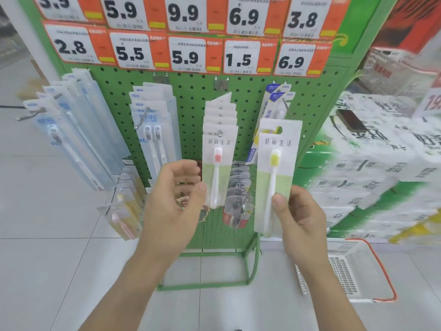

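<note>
My right hand [300, 218] pinches the lower right edge of a toothbrush pack [274, 177] with a yellow-headed brush, held upright in front of the green pegboard rack [191, 96]. My left hand [174, 201] hovers just left of a hanging row of packs with a pink-headed toothbrush [218, 163]; its fingers are loosely curled and hold nothing that I can see. The thumb tip lies close to that pack's lower left edge.
Other toothbrush packs hang at the rack's left [78, 139] and middle [155, 130], under rows of price tags [188, 56]. Stacked tissue packs [372, 168] stand to the right. A white basket with orange handle [358, 271] sits on the tiled floor.
</note>
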{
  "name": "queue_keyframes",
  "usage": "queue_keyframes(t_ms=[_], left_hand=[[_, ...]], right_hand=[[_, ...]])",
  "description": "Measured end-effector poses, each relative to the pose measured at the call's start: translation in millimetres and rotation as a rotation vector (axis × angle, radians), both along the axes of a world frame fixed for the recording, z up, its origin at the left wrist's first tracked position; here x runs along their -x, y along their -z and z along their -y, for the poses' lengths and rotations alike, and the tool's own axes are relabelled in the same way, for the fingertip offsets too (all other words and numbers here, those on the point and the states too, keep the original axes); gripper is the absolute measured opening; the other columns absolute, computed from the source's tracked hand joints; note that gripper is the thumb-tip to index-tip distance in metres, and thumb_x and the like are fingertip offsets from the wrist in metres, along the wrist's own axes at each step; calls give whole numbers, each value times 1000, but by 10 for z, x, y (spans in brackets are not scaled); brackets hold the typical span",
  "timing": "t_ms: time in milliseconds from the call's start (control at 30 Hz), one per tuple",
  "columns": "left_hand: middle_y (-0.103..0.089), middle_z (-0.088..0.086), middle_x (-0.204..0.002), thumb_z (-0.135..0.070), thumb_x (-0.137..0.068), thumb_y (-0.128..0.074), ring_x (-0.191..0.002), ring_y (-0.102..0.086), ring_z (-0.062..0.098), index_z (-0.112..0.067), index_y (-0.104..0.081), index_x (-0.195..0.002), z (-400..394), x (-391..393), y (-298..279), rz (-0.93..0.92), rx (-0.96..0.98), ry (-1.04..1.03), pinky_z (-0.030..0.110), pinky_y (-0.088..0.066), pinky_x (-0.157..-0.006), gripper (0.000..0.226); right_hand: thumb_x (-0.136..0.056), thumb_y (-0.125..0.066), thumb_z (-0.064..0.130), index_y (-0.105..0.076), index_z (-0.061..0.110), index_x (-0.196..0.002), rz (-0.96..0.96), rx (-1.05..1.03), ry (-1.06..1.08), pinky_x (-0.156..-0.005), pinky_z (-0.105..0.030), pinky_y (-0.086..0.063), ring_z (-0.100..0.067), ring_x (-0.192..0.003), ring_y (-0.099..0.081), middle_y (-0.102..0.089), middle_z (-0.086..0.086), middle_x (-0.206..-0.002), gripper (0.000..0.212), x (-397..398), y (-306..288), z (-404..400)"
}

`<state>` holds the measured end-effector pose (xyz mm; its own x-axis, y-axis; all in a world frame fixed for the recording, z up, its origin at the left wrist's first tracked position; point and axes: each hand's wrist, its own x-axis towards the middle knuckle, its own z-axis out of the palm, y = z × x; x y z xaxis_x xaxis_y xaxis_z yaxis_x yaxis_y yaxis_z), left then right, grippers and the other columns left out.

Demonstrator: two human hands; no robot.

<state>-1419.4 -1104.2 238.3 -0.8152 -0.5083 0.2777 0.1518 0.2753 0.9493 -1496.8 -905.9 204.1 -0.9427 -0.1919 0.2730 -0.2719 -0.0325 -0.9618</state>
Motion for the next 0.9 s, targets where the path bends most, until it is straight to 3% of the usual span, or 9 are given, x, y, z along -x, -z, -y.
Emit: queue_keyframes(t_ms=[100, 200, 267, 333, 433, 567, 667, 833, 900], left_hand=[[-61, -17, -119, -17, -95, -64, -111, -59, 5, -34, -57, -115, 55, 156, -216, -18, 73, -17, 4, -45, -74, 28], [-55, -25, -123, -26, -97, -62, -118, -52, -5, -45, -51, -114, 123, 329, -429, -45, 190, 10, 2, -40, -84, 28], [-51, -27, -121, -26, -99, -60, -115, -46, -18, -43, -48, -117, 174, 451, -533, -50, 265, 23, -3, -33, -90, 27], [-45, -31, -120, -26, -101, -57, -111, -40, -27, -36, -47, -125, 230, 583, -612, -19, 355, 43, -5, -28, -91, 29], [-45, -19, -130, -29, -104, -51, -120, -40, -10, -24, -46, -138, 285, 779, -707, 12, 441, 74, 12, -29, -104, 35], [-43, -5, -147, -29, -106, -45, -136, -38, 6, -16, -41, -146, 298, 986, -828, 60, 512, 84, 21, -26, -110, 42], [-37, -2, -158, -31, -107, -44, -146, -31, 13, -15, -34, -153, 321, 1106, -865, 148, 544, 137, 27, -24, -116, 50], [-38, -3, -159, -29, -106, -46, -146, -34, 11, -17, -34, -154, 358, 1219, -842, 206, 483, 211, 36, -30, -120, 50], [-41, -5, -157, -26, -107, -45, -144, -35, 10, -20, -37, -153, 366, 1230, -824, 186, 458, 214, 36, -32, -120, 48]], right_hand=[[-101, -60, 17, -66, 43, -107, -152, -84, 86, -74, -23, -53, -10, -89, -68, -73, 10, -100, 27, 94, -199, 96], [-98, -63, 17, -57, 32, -128, -283, -286, 182, -72, -36, -57, -10, -82, -68, -72, 14, -95, 34, 246, -334, 229], [-97, -63, 15, -52, 25, -133, -367, -437, 241, -68, -41, -55, -12, -71, -64, -66, 16, -85, 39, 346, -371, 346], [-98, -58, 14, -47, 21, -134, -414, -530, 269, -66, -44, -54, -24, -71, -65, -65, 8, -83, 38, 424, -382, 455], [-101, -48, 13, -42, 16, -139, -335, -591, 290, -63, -40, -46, -31, -75, -64, -64, 1, -78, 38, 536, -357, 587], [-102, -44, 11, -43, 15, -134, -282, -613, 307, -48, -32, -25, -17, -56, -51, -51, 7, -65, 33, 644, -311, 772], [-102, -44, 10, -42, 16, -132, -255, -613, 319, -48, -30, -25, -13, -56, -48, -51, 5, -66, 31, 736, -288, 839], [-101, -43, 8, -45, 16, -127, -214, -651, 310, -54, -35, -31, -28, -67, -57, -60, -6, -84, 28, 916, -251, 872], [-100, -44, 7, -49, 15, -124, -190, -720, 324, -55, -34, -33, -28, -67, -56, -60, -3, -82, 26, 969, -233, 852]])
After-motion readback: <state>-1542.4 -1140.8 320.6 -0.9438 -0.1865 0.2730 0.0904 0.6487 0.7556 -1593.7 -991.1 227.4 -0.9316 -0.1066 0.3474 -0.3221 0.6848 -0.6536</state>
